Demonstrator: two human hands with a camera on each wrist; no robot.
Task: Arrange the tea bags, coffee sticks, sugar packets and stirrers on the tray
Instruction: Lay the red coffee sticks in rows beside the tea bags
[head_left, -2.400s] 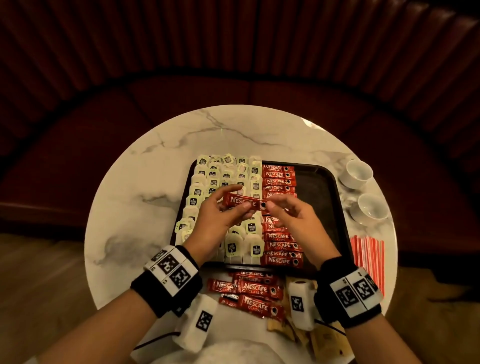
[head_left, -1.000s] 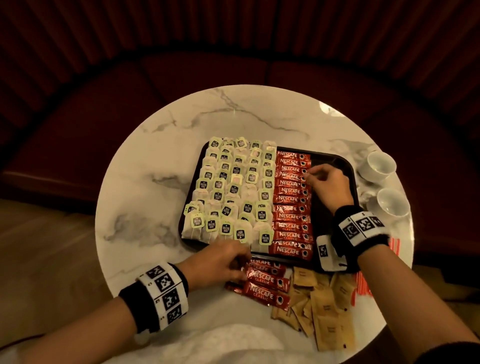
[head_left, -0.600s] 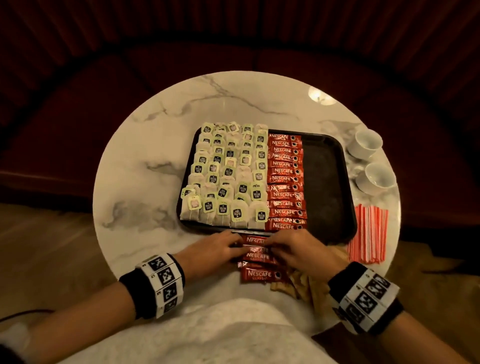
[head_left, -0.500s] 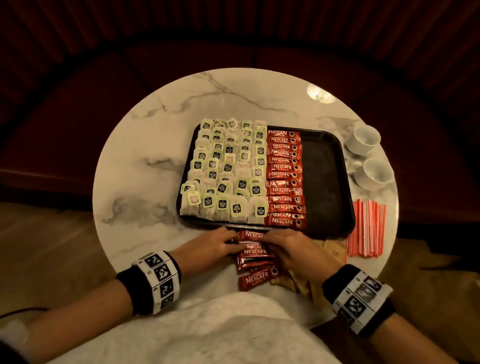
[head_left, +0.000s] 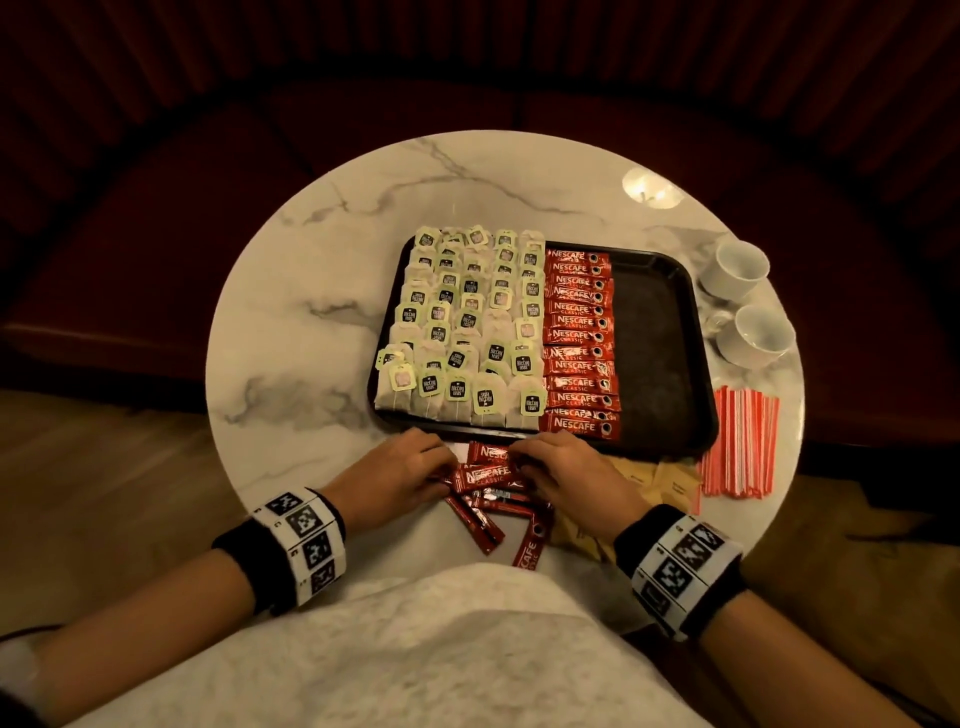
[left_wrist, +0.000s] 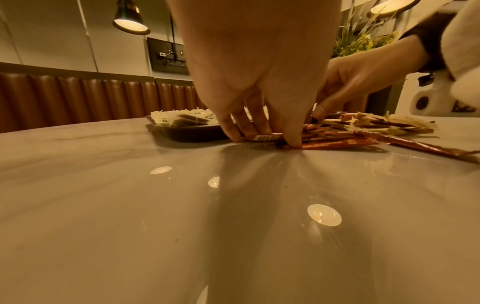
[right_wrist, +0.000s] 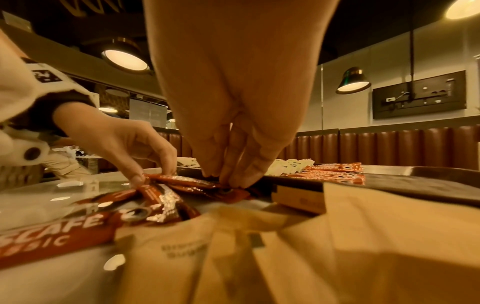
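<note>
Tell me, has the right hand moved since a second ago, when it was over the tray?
Yes. The right hand has come back off the tray, toward the person, and now pinches the loose coffee sticks on the table in front of the tray's near rim.

The red coffee sticks (head_left: 577, 338) read "NESCAFE CLASSIC"; tea bag tags (head_left: 457, 387) are illegible.

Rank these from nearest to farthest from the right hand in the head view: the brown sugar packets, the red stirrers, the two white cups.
From the right hand:
1. Sugar packets: on the table just right of the hand, partly under it.
2. Stirrers: a bundle farther right, beside the tray's near right corner.
3. Cups: beyond the stirrers, along the tray's right side.
</note>
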